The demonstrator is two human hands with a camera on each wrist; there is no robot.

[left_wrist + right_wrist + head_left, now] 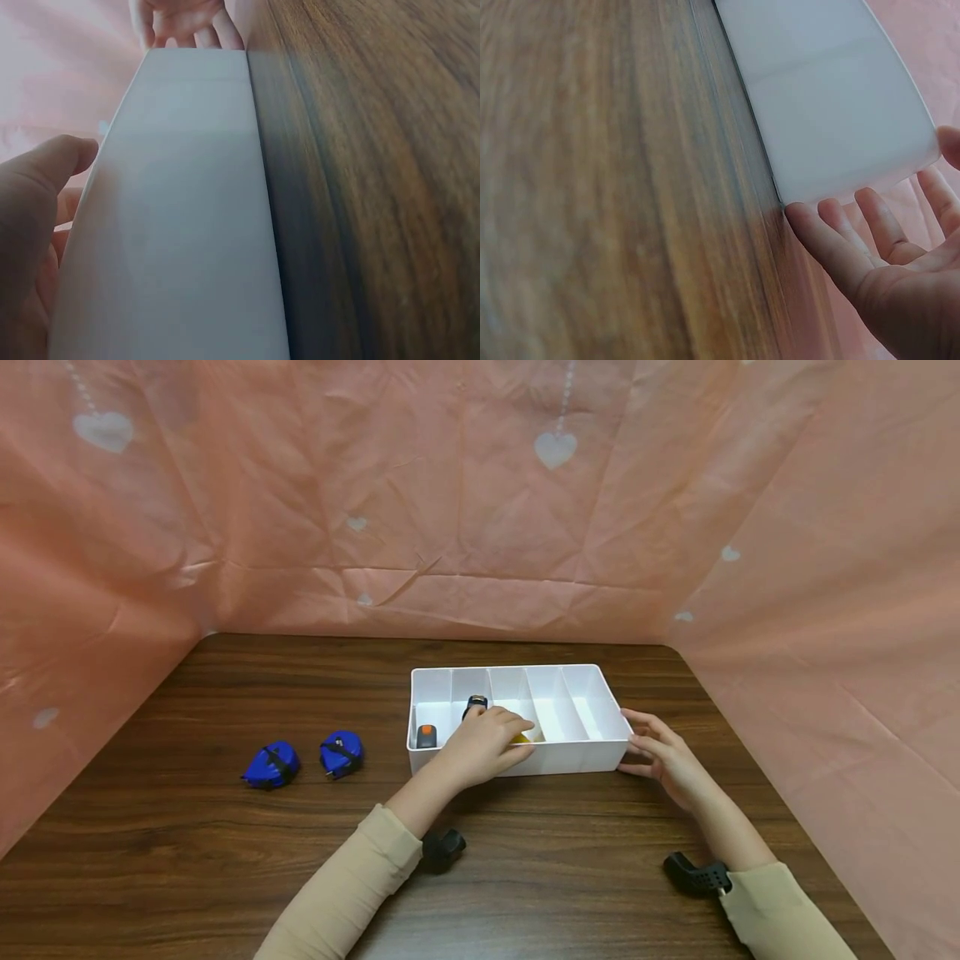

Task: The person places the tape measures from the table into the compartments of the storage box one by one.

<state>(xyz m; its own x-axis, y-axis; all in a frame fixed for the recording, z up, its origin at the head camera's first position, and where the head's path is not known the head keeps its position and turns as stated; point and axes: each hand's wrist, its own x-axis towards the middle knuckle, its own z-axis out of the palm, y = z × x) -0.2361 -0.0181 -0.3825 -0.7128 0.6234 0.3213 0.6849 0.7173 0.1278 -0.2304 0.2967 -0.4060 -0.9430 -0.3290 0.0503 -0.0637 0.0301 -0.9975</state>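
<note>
My left hand (487, 745) reaches over the front wall of a white divided tray (577, 756), at its third compartment from the left. A small yellow thing (520, 739) shows between the thumb and fingers; the hand covers most of it, and I cannot tell if the fingers grip it. In the left wrist view the thumb (75, 154) lies over the rim, with other fingers behind the wall. My right hand (671, 764) touches the tray's right end with spread, fairly straight fingers (885, 225). A grey case with an orange button (427, 737) sits in the leftmost compartment.
A black object with a gold band (477, 702) is in the second compartment, partly behind the left hand. Two blue teardrop-shaped reels (273, 766) with black parts lie left of the tray on the wooden table (225, 852). Pink cloth (450, 527) encloses the table's back and sides.
</note>
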